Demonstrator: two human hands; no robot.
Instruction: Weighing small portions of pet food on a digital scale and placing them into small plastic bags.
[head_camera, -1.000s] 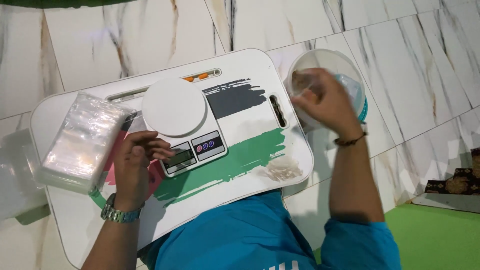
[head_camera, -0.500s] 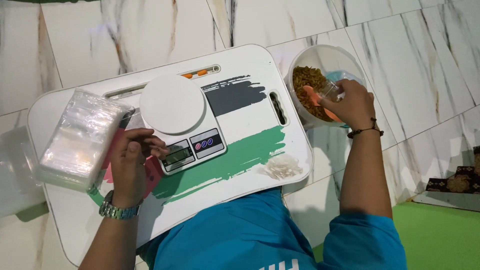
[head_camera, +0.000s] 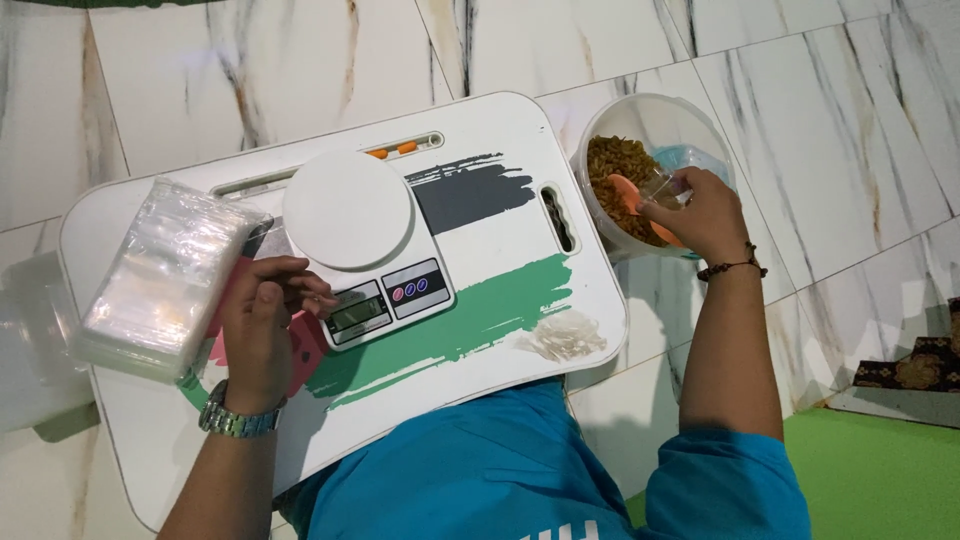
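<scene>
My right hand (head_camera: 708, 212) reaches into a round clear bowl (head_camera: 690, 120) that stands on the floor right of the tray. It grips a small clear plastic bag (head_camera: 668, 186) over the brown snack (head_camera: 612, 165). An orange scoop (head_camera: 624, 195) lies in the snack under my fingers. My left hand (head_camera: 262, 325), with a metal watch on the wrist, rests on the white lap tray (head_camera: 500, 120). Its fingers are curled at the front left corner of the white digital scale (head_camera: 350, 212). I see nothing in them.
A stack of clear plastic bags (head_camera: 165, 270) lies on the tray's left end. White crumpled bits (head_camera: 562, 335) sit near the tray's front right. Two orange pieces (head_camera: 392, 151) lie in the tray's back slot. Marble floor tiles surround it, with a green mat (head_camera: 880, 470) at the lower right.
My right hand moved from over the bowl's near rim down into it, so the brown snack and orange scoop now show. My left hand stayed by the scale.
</scene>
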